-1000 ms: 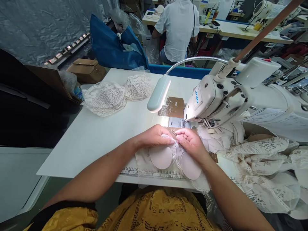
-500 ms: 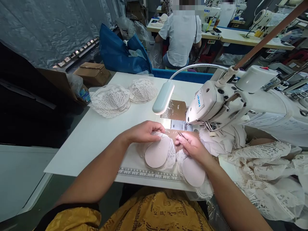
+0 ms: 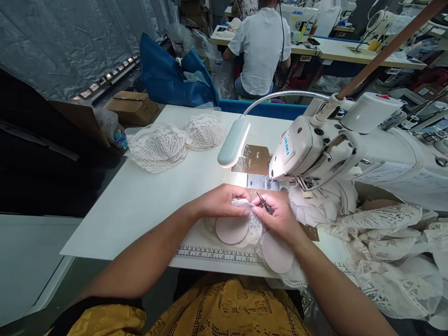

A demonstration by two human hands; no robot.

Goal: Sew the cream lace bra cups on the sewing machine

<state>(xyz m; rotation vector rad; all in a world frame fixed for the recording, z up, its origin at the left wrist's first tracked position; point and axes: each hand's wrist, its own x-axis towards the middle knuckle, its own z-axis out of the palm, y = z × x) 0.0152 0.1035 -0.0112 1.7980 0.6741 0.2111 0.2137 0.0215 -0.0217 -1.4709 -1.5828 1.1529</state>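
While left hand [image 3: 224, 201] pinches lace bra [image 3: 249, 224] edge before sewing machine [image 3: 308, 149], right hand [image 3: 276, 215] grips snips [image 3: 263, 202]; a slip could nick lace.

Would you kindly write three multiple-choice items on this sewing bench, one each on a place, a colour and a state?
1. Where does the finished lace pile lie?
A. far left of the table
B. under the machine
C. on the floor

2. What colour is the big bag behind the table?
A. red
B. blue
C. green

3. What does the right hand hold?
A. nothing
B. a ruler
C. small metal snips

Answers: 1 A, the pile sits at the far left corner; 2 B, the bag is plainly blue; 3 C, thin metal tips poke from the fingers, beside the left hand pinching the lace bra piece.
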